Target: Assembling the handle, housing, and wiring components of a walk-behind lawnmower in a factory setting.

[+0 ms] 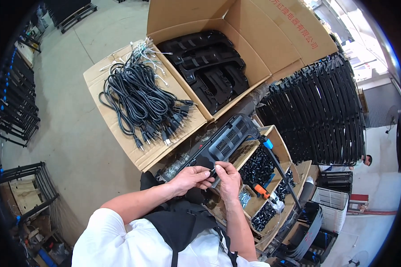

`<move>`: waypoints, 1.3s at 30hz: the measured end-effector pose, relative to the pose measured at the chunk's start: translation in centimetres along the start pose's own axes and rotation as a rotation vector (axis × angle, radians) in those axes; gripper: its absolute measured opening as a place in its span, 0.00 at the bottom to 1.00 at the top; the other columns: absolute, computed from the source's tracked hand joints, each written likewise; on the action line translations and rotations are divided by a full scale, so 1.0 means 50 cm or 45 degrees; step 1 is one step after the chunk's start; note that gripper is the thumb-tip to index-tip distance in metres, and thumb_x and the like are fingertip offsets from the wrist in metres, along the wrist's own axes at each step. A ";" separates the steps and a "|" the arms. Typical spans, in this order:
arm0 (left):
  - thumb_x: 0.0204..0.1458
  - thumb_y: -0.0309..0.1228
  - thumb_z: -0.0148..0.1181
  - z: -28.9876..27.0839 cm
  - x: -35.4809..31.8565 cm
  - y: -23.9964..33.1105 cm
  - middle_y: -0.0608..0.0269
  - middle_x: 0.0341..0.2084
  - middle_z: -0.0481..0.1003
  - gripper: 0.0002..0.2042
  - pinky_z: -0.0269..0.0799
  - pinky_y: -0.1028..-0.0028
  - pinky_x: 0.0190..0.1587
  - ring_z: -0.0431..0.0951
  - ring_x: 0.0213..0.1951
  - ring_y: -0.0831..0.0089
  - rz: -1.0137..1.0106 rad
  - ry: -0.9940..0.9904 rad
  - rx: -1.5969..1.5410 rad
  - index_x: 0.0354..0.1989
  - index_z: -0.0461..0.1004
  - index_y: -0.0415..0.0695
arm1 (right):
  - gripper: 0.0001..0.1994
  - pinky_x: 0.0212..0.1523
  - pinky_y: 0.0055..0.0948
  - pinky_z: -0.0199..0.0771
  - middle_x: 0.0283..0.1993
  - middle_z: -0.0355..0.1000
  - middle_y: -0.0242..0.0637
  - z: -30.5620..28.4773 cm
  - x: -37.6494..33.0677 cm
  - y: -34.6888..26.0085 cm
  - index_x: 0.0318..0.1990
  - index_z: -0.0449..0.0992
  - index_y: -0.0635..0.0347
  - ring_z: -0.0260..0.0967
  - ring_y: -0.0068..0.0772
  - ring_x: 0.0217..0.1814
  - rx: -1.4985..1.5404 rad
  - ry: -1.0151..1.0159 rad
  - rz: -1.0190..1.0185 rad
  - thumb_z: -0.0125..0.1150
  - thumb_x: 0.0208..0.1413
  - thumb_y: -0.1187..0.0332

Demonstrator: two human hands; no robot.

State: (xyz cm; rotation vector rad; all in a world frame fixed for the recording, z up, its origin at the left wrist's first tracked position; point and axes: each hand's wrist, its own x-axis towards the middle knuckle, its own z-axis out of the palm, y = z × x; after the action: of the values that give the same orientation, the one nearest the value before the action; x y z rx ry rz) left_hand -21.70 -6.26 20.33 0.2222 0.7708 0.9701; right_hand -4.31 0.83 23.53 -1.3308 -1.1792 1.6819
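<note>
My left hand [193, 180] and my right hand [228, 179] meet close together in the middle of the view. Fingers on both are closed in a pinch around a small black piece [212, 172], mostly hidden by the fingertips, so its kind does not show. Just beyond them lies a long black plastic housing [229, 140] with vent slots, tilted up toward the right. Right of my right hand is a wooden compartment box [239, 155] holding many small black parts [257, 168] and some silvery screws [244, 198]. An orange-and-black screwdriver [260, 191] rests across it.
Bundled black power cords [140, 98] lie on a cardboard flap [158, 153] at the left. The open carton [258, 66] beyond holds black moulded parts [205, 62]. Stacked black frames [316, 111] rise at the right, near a white crate [329, 207]. A black bar [280, 171] crosses the compartment box.
</note>
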 end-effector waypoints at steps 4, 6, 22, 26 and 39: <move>0.71 0.37 0.56 0.009 0.012 -0.003 0.56 0.47 0.82 0.17 0.81 0.72 0.48 0.83 0.43 0.73 -0.026 -0.028 0.054 0.60 0.74 0.38 | 0.10 0.48 0.21 0.72 0.43 0.80 0.29 -0.018 0.001 -0.003 0.50 0.83 0.63 0.72 0.18 0.44 -0.038 -0.013 0.011 0.68 0.64 0.72; 0.72 0.37 0.55 0.016 0.018 -0.002 0.57 0.48 0.82 0.17 0.81 0.72 0.48 0.83 0.43 0.73 -0.022 -0.018 0.089 0.59 0.75 0.38 | 0.10 0.48 0.21 0.72 0.43 0.79 0.29 -0.030 0.000 -0.004 0.50 0.83 0.63 0.72 0.16 0.45 -0.173 -0.077 0.017 0.68 0.64 0.71; 0.74 0.46 0.47 0.052 0.052 0.020 0.58 0.46 0.82 0.22 0.83 0.72 0.44 0.84 0.42 0.71 -0.009 0.028 -0.082 0.59 0.72 0.38 | 0.13 0.54 0.40 0.77 0.46 0.82 0.42 -0.040 0.129 -0.109 0.45 0.83 0.60 0.77 0.46 0.50 -1.352 -0.088 -0.978 0.72 0.52 0.69; 0.74 0.47 0.45 0.052 0.040 -0.007 0.56 0.49 0.82 0.24 0.82 0.71 0.44 0.84 0.43 0.71 -0.130 -0.130 0.098 0.62 0.70 0.38 | 0.12 0.59 0.41 0.71 0.49 0.80 0.40 -0.055 0.260 -0.105 0.44 0.84 0.59 0.74 0.45 0.54 -1.365 0.130 -1.104 0.71 0.53 0.67; 0.74 0.44 0.46 0.033 0.000 -0.033 0.61 0.47 0.81 0.20 0.80 0.73 0.44 0.81 0.41 0.75 -0.180 -0.102 0.230 0.61 0.71 0.41 | 0.12 0.58 0.43 0.71 0.49 0.77 0.38 -0.027 0.367 -0.084 0.41 0.85 0.58 0.71 0.46 0.55 -1.532 0.133 -0.961 0.72 0.51 0.63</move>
State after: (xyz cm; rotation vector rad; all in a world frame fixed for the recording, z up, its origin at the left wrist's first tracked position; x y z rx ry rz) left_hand -19.49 -6.91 20.71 0.3568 0.7902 0.7542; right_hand -7.61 19.22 20.89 -1.2411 -2.3788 0.2676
